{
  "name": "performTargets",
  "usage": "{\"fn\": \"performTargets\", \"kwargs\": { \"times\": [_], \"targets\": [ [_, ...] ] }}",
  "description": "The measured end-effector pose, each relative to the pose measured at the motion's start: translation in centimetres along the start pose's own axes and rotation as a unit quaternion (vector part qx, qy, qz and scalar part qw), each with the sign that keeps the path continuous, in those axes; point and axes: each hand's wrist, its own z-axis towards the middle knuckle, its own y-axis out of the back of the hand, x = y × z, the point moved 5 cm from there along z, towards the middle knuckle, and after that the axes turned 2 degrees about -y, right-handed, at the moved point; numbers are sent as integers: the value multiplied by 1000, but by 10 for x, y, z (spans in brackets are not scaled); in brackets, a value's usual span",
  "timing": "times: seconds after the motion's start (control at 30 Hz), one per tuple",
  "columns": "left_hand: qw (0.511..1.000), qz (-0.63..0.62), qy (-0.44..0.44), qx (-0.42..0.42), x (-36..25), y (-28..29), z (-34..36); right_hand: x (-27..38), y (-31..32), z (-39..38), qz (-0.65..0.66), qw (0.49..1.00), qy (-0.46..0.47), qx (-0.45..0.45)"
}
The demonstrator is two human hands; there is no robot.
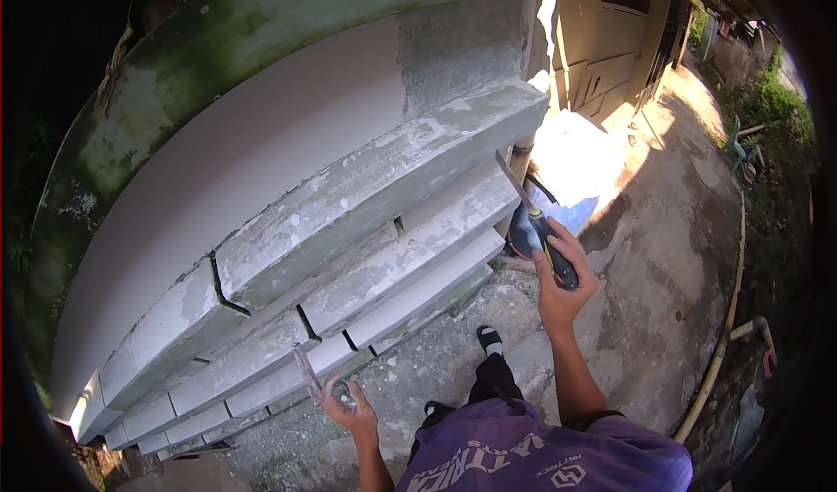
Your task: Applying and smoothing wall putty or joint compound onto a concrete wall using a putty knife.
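My right hand (pixel 567 274) is closed round the black-and-yellow handle of a putty knife (pixel 558 257). Its metal blade, seen almost edge-on, points up and away beside the right end of the stepped ledges (pixel 384 204). Lower down, my left hand (pixel 353 412) holds a thin, flat plate smeared with pale putty (pixel 307 373), its top by the lower ledges. The thumb stands apart from the other fingers, and part of the grip is hidden. Grey and white patches cover the ledges, which dark vertical slots (pixel 220 285) cut through.
Above the ledges rises a pale curved wall (pixel 253 126) under a mossy green rim (pixel 218 39). A blue container (pixel 527 230) stands by the ledges' right end. Rough concrete ground (pixel 645 257) runs alongside, with a long pipe (pixel 728 335) at the right edge.
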Motion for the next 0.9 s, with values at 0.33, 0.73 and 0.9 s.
{"fn": "performTargets", "kwargs": {
  "times": [0.33, 0.73, 0.9],
  "targets": [
    [999, 27, 39, -11, -27, -39, -5, 41, -106, 50, 77, 949, 147, 268],
    [998, 46, 44, -10, -25, -51, -1, -109, 65, 160, -348, 927, 24, -140],
    [997, 42, 58, 1, -20, -51, -2, -124, 96, 95, -278, 956, -10, -96]
  ]
}}
